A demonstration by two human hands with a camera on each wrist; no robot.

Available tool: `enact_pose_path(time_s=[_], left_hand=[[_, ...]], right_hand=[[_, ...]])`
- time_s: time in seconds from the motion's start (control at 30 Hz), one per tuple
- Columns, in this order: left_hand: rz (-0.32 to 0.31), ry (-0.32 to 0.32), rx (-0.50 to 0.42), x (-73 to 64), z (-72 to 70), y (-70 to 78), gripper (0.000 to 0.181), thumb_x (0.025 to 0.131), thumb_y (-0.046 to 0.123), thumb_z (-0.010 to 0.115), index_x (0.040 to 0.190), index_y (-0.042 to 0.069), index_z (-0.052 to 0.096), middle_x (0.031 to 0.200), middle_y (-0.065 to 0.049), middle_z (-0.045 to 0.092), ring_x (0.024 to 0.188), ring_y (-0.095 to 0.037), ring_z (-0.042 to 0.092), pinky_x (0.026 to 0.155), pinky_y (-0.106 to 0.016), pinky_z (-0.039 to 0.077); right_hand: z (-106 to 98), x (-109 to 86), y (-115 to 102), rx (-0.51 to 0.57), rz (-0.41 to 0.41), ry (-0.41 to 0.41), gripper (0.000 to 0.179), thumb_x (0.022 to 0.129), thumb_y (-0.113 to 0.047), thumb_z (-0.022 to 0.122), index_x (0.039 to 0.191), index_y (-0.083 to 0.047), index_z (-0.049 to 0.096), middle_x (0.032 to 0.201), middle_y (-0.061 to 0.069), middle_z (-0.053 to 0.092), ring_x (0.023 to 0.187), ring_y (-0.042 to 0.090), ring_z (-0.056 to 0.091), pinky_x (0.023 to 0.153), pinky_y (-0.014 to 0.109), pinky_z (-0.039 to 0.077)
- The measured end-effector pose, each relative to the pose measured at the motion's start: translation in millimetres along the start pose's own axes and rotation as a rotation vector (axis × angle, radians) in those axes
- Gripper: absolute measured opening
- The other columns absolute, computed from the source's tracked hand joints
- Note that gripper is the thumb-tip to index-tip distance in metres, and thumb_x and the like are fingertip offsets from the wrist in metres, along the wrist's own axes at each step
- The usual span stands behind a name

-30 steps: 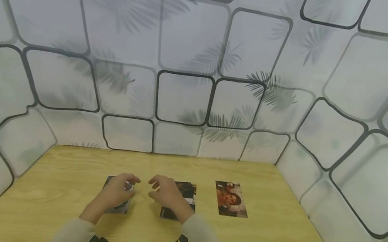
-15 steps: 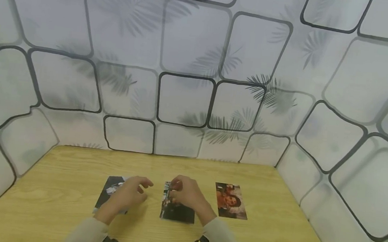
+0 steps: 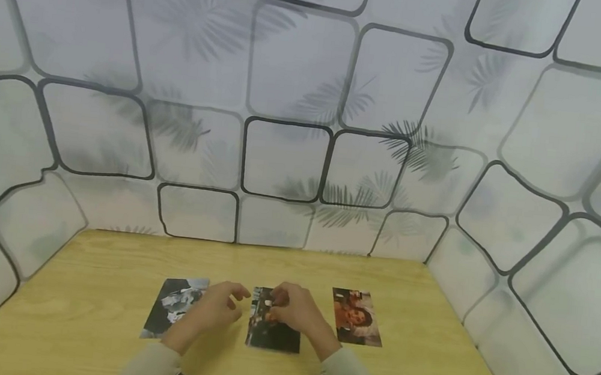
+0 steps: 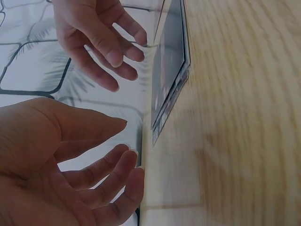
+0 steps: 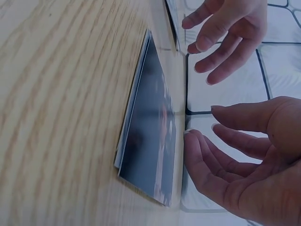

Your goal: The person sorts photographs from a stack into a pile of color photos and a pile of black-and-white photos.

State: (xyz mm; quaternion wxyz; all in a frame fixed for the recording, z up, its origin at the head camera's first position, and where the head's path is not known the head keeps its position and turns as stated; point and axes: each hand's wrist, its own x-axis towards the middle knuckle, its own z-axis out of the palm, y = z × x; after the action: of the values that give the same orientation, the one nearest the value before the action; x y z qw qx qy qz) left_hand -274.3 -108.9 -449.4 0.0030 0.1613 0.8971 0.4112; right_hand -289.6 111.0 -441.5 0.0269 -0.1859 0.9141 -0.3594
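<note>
Three spots on the wooden table hold glossy photo prints. A small stack of dark photos [image 3: 272,337] lies in the middle, its edges slightly out of line in both wrist views. My right hand [image 3: 299,313] hovers above this stack, fingers loosely bent and holding nothing, and hides part of the top picture. My left hand [image 3: 215,306] hangs between the middle stack and a black-and-white photo [image 3: 169,305] on the left; its fingers are relaxed and grip nothing. In the right wrist view a gap shows between the right hand [image 5: 240,165] and the dark photo [image 5: 146,127].
To the right lies a reddish-brown photo [image 3: 357,318] of a person. The yellow wooden table [image 3: 425,356] meets a patterned wall covering [image 3: 275,221] at the back and sides.
Both hands have moved to the right. The right hand has passed from the left edge of the middle stack to above it, and the left hand has uncovered more of the left photo.
</note>
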Motion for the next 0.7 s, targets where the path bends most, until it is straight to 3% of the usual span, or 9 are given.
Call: enact_pose_path(time_s=[0.13, 0.3, 0.53, 0.7], left_hand=[[0.032, -0.012, 0.001, 2.2, 6.8, 2.7, 0.035, 0.08, -0.006, 0.073, 0.114, 0.0, 0.07, 0.109, -0.018, 0.069, 0.089, -0.029, 0.069, 0.069, -0.036, 0.06], [0.021, -0.035, -0.023, 1.0, 12.9, 6.3, 0.033, 0.083, -0.006, 0.073, 0.115, -0.001, 0.07, 0.11, -0.02, 0.068, 0.09, -0.028, 0.068, 0.07, -0.037, 0.06], [0.063, -0.063, -0.03, 5.4, 14.0, 6.3, 0.036, 0.082, -0.008, 0.07, 0.118, -0.002, 0.069, 0.111, -0.022, 0.068, 0.089, -0.028, 0.068, 0.064, -0.032, 0.058], [0.051, -0.07, -0.058, 9.7, 10.8, 8.4, 0.038, 0.081, -0.009, 0.073, 0.119, -0.004, 0.068, 0.111, -0.024, 0.067, 0.09, -0.03, 0.07, 0.068, -0.036, 0.061]], right_hand=[[0, -4.2, 6, 0.011, 0.011, 0.01, 0.024, 0.088, -0.004, 0.073, 0.111, 0.001, 0.069, 0.1, 0.013, 0.073, 0.09, 0.026, 0.068, 0.073, 0.04, 0.059], [-2, -9.8, 13, 0.013, 0.029, 0.008, 0.019, 0.089, -0.006, 0.076, 0.107, -0.004, 0.071, 0.098, 0.012, 0.071, 0.089, 0.024, 0.067, 0.07, 0.039, 0.058], [-10, -11.3, 18, -0.014, 0.039, 0.021, 0.024, 0.089, -0.005, 0.076, 0.112, -0.001, 0.07, 0.099, 0.016, 0.072, 0.089, 0.029, 0.068, 0.071, 0.042, 0.059], [-15, -8.5, 17, -0.021, 0.06, 0.024, 0.026, 0.089, -0.006, 0.075, 0.114, 0.0, 0.069, 0.1, 0.017, 0.072, 0.082, 0.026, 0.067, 0.064, 0.037, 0.055]])
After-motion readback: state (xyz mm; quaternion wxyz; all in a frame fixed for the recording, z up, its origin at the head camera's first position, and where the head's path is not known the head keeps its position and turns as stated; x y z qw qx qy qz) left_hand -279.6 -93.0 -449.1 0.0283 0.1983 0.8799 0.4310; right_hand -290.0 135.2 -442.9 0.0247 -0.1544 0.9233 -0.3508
